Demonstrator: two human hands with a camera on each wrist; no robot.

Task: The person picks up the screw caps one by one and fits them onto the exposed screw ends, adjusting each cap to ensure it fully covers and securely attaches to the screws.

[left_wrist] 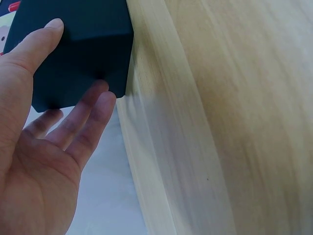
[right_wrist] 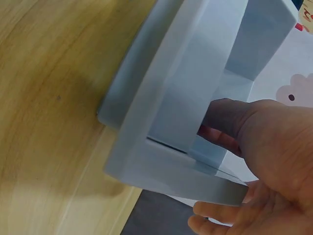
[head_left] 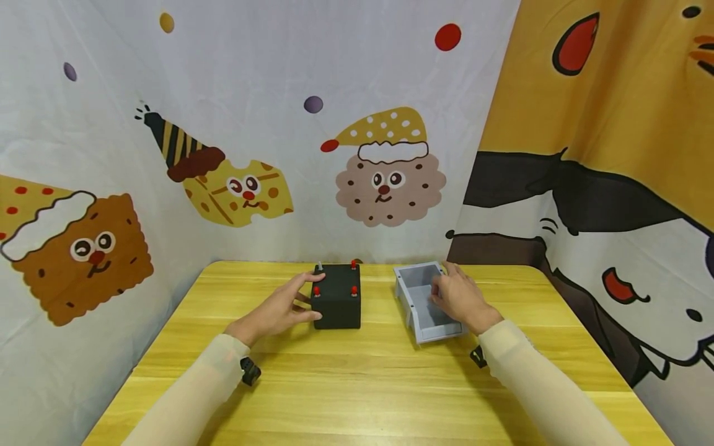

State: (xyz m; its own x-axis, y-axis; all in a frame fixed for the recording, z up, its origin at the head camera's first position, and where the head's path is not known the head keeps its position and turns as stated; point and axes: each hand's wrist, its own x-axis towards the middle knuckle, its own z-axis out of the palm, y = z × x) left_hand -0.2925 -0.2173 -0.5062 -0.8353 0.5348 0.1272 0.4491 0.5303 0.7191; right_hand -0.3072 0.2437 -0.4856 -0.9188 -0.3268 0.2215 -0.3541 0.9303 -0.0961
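Observation:
A black box (head_left: 337, 313) stands on the table, with red-tipped posts (head_left: 354, 290) and a silver one (head_left: 320, 266) at its top corners. My left hand (head_left: 276, 311) touches the box's left side, its thumb and fingers spread apart. In the left wrist view, the thumb lies against one face of the box (left_wrist: 83, 58) and the other fingers reach its edge. To the right sits an open grey plastic bin (head_left: 437, 334). My right hand (head_left: 460, 298) grips the bin's right wall; in the right wrist view, the thumb is inside and fingers are outside the bin (right_wrist: 166, 169).
The yellow wood-grain table (head_left: 334, 390) ends at a cloth backdrop (head_left: 312, 241) with cartoon prints, which hangs behind it and along the sides. A strip of bare tabletop separates the box from the bin. Small black devices (head_left: 250, 371) sit at both wrists.

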